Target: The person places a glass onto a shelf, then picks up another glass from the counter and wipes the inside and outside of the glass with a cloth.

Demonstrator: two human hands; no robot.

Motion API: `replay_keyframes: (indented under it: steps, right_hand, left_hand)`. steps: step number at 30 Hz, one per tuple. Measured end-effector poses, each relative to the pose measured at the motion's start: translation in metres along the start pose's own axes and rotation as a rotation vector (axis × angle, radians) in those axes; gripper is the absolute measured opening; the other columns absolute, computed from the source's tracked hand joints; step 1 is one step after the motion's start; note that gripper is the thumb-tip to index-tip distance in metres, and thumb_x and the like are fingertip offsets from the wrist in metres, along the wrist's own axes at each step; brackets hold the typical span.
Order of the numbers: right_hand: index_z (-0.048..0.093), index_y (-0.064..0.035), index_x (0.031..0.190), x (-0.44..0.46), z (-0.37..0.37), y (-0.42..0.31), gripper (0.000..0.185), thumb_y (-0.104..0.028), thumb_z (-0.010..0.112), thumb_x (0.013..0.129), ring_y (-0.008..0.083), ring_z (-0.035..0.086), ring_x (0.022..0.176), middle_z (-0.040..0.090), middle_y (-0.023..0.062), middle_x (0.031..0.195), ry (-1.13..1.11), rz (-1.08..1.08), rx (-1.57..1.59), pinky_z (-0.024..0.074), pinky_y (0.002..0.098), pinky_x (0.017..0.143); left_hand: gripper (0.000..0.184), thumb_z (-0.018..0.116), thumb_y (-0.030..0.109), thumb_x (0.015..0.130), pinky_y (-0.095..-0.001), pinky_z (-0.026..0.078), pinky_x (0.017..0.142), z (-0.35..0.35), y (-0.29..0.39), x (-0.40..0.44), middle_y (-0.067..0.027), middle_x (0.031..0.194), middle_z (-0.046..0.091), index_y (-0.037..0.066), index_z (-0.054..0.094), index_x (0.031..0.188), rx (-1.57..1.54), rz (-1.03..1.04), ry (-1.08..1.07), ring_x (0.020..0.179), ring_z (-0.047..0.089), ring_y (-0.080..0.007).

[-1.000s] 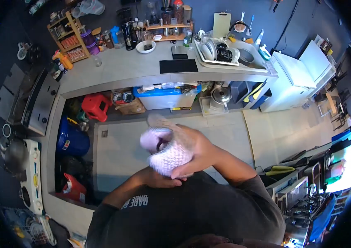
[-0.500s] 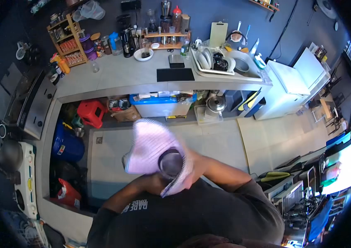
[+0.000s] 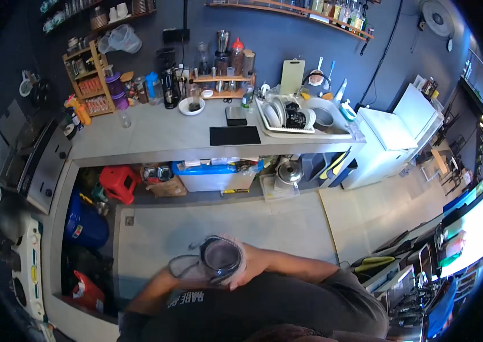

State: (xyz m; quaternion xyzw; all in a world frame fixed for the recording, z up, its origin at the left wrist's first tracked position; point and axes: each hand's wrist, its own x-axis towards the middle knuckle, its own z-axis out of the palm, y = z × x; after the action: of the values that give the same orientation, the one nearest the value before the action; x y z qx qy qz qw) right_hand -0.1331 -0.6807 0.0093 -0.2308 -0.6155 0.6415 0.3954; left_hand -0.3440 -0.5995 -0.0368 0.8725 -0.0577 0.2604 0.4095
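A dark, round-mouthed container (image 3: pixel 221 255) is in front of my chest, its opening facing up toward me. My right hand (image 3: pixel 245 271) is wrapped round its right side, where a pale pinkish strip, either cloth or fingers, runs along the wall. At the container's left is a grey, see-through oval piece (image 3: pixel 184 266) with a dark rim; its kind is unclear. My left hand (image 3: pixel 182 280) is by that oval piece, smeared and partly hidden, so its fingers cannot be made out. Most of the checked pink cloth is out of sight.
Ahead runs a grey counter (image 3: pixel 156 134) with a black mat (image 3: pixel 234 135), a white bowl (image 3: pixel 191 106) and a dish rack (image 3: pixel 287 130) by the sink. Beneath it are a red stool (image 3: pixel 118 183) and a blue drum (image 3: pixel 86 223). A stove (image 3: pixel 35 273) stands left, a white freezer (image 3: pixel 387 134) right.
The pink checked cloth, spread over and beside the container before, has dropped mostly from view. The container sits lower in the picture, and my left hand has shifted left. The view has tilted up.
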Motion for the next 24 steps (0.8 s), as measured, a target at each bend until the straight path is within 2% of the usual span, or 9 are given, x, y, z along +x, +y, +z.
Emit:
replay_keyframes:
  steps: [2,3,6,7,10,14,17,20,24]
  right_hand:
    - [0.035,-0.0005,0.144,0.000,0.002,0.014,0.097,-0.024,0.090,0.067,0.0213,0.047,0.128,0.049,0.0129,0.139,-0.030,-0.020,-0.112,0.0354,0.0383,0.110]
    - [0.039,-0.0007,0.141,0.001,0.002,0.030,0.088,-0.021,0.087,0.070,0.0197,0.050,0.123,0.054,0.0112,0.133,-0.013,-0.029,-0.168,0.0391,0.0371,0.107]
    - [0.041,-0.0011,0.140,0.004,0.001,0.036,0.077,-0.013,0.078,0.074,0.0179,0.053,0.120,0.058,0.0101,0.129,-0.073,0.139,-0.033,0.0421,0.0352,0.104]
    - [0.040,-0.0009,0.141,0.006,0.004,0.029,0.076,-0.013,0.078,0.075,0.0181,0.052,0.121,0.058,0.0105,0.130,-0.089,0.195,0.011,0.0418,0.0355,0.104]
    - [0.036,-0.0010,0.143,0.010,0.009,0.022,0.079,-0.012,0.076,0.077,0.0195,0.051,0.123,0.056,0.0119,0.132,-0.121,0.262,-0.060,0.0407,0.0367,0.106]
    - [0.030,-0.0018,0.148,0.000,0.016,0.008,0.085,-0.013,0.077,0.078,0.0220,0.051,0.124,0.053,0.0135,0.137,-0.071,0.216,-0.134,0.0393,0.0386,0.107]
    - [0.026,-0.0027,0.150,-0.008,0.017,0.012,0.089,-0.015,0.078,0.079,0.0219,0.051,0.123,0.050,0.0134,0.139,-0.055,0.130,-0.230,0.0409,0.0377,0.105]
    - [0.030,-0.0016,0.149,-0.020,0.016,0.020,0.085,-0.018,0.078,0.081,0.0205,0.052,0.122,0.053,0.0149,0.135,-0.004,0.213,-0.129,0.0419,0.0360,0.103]
    - [0.043,0.0006,0.141,-0.036,0.013,0.015,0.070,-0.022,0.078,0.084,0.0193,0.053,0.118,0.057,0.0153,0.129,0.099,0.136,0.013,0.0433,0.0339,0.100]
  left_hand:
    - [0.085,0.081,0.030,0.077,-0.0389,0.044,0.102,-0.055,0.001,-0.017,-0.0151,0.139,0.047,0.000,0.039,0.145,0.073,-0.303,-0.288,0.121,0.053,-0.0238]
    - [0.086,0.080,0.028,0.077,-0.0376,0.047,0.097,-0.087,0.054,-0.008,-0.0150,0.139,0.047,0.000,0.037,0.146,-0.237,-1.041,-0.413,0.119,0.054,-0.0225]
    - [0.076,0.083,0.024,0.074,-0.0327,0.049,0.093,-0.099,0.090,0.007,-0.0134,0.128,0.059,-0.002,0.050,0.138,-0.748,-0.550,0.336,0.113,0.058,-0.0166]
    - [0.073,0.085,0.030,0.072,-0.0342,0.049,0.090,-0.096,0.098,0.021,-0.0134,0.115,0.063,0.003,0.056,0.134,-0.763,-0.508,0.378,0.104,0.061,-0.0209]
    - [0.070,0.088,0.030,0.071,-0.0331,0.049,0.088,-0.092,0.090,0.047,-0.0135,0.110,0.063,0.003,0.059,0.128,-0.006,-0.388,0.081,0.100,0.062,-0.0219]
    - [0.057,0.088,0.026,0.073,-0.0307,0.051,0.080,-0.096,0.096,0.044,-0.0107,0.103,0.065,0.002,0.060,0.116,0.167,-0.533,-0.034,0.095,0.065,-0.0211]
    - [0.054,0.083,0.012,0.073,-0.0333,0.052,0.085,-0.083,0.090,0.017,-0.0082,0.105,0.063,0.001,0.057,0.118,-0.216,-0.752,0.137,0.097,0.063,-0.0197]
    - [0.049,0.071,0.003,0.075,-0.0351,0.058,0.075,-0.070,0.073,-0.019,-0.0108,0.106,0.062,0.001,0.054,0.121,-0.374,-0.842,0.176,0.092,0.066,-0.0242]
    - [0.038,0.059,0.011,0.082,-0.0352,0.058,0.072,-0.046,0.063,-0.036,-0.0150,0.104,0.066,0.000,0.053,0.118,-0.894,-0.874,0.377,0.089,0.067,-0.0241]
